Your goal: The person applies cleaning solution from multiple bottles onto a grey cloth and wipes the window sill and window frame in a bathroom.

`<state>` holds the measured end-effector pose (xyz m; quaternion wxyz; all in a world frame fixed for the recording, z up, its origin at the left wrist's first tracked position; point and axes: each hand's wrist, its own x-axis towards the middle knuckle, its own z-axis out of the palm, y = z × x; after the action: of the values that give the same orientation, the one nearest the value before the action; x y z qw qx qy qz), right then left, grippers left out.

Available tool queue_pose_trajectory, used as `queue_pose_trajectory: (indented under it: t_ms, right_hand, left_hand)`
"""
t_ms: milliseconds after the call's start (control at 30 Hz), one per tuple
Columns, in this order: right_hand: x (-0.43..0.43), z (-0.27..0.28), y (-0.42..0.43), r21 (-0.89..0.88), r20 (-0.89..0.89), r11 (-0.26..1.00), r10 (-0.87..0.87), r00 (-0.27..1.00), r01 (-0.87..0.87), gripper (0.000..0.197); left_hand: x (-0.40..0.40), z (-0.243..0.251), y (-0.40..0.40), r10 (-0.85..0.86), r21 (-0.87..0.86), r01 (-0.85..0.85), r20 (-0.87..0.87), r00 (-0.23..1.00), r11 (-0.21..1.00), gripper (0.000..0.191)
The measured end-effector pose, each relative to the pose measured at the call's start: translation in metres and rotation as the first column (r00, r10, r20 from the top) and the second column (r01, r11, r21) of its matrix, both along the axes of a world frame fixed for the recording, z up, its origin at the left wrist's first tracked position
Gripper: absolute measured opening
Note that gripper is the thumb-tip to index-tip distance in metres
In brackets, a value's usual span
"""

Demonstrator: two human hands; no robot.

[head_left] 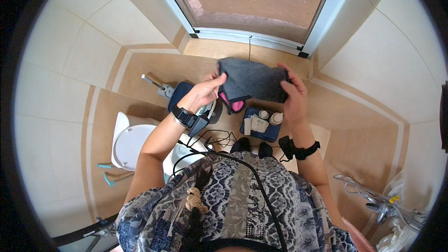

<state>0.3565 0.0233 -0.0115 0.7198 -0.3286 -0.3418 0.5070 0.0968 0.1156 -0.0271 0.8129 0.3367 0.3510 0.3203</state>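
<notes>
A dark grey cloth item with black edging [252, 80] is stretched between my two hands, some pink showing at its lower left. My left hand [206, 91] grips its left end with the thumb on top. The right end is held by my right hand [295, 92], thumb in front and fingers behind. Below the cloth, a dark blue basket [271, 137] on the floor holds a white bottle [276, 118], a small round container [263, 114] and white packets [259, 124].
A toilet with a white lid [134, 145] stands at the left, near a dark blue lidded bin [180, 92]. Black cables [220, 138] lie by my feet. A framed door [252, 10] is ahead; a shower fitting [381, 208] is at lower right.
</notes>
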Motion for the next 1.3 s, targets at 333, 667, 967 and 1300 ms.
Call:
queue_pose_trajectory:
  t_ms: [333, 667, 967, 1300]
  right_hand:
    - [0.04, 0.045, 0.022, 0.058, -0.547, 0.994, -0.044, 0.836, 0.09, 0.035]
    - [0.011, 0.014, 0.034, 0.658, 0.71, 0.581, -0.69, -0.138, 0.48, 0.038]
    - [0.029, -0.022, 0.06, 0.454, 0.891, 0.617, -0.308, -0.333, 0.643, 0.043]
    - [0.01, -0.028, 0.07, 0.395, 0.887, 0.616, -0.063, -0.457, 0.682, 0.039]
  left_hand:
    - [0.053, -0.003, 0.018, -0.307, 0.13, 0.373, -0.362, 0.88, 0.919, 0.025]
    - [0.029, 0.002, 0.07, 0.822, 0.871, 0.486, -0.329, 0.464, 0.074, 0.039]
    - [0.021, -0.004, 0.072, 0.887, 0.81, 0.576, -0.184, 0.423, -0.107, 0.037]
    - [0.021, -0.01, 0.096, 0.874, 0.798, 0.585, -0.177, 0.453, -0.142, 0.049]
